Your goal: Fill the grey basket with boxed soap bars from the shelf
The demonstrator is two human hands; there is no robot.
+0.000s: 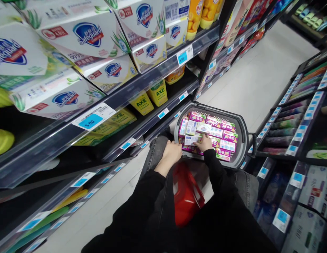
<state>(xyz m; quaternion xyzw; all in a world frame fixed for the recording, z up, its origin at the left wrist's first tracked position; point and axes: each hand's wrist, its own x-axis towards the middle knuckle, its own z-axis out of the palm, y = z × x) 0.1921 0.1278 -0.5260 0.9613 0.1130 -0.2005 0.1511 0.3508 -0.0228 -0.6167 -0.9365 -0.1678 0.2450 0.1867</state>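
Observation:
A grey shopping basket (241,131) sits on the aisle floor, packed with several pink and white boxes (213,131). My left hand (172,151) curls over the basket's near left rim, beside the boxes. My right hand (204,143) lies on a white and pink box (191,140) at the near edge of the load, fingers closed round it. Both arms wear black sleeves. A red object (186,195) rests between my knees below the basket.
Shelves on the left hold Safeguard soap boxes (84,38), yellow AXE packs (158,93) and price tags (91,120). More stocked shelves (295,123) line the right side. The pale aisle floor (261,73) runs ahead beyond the basket.

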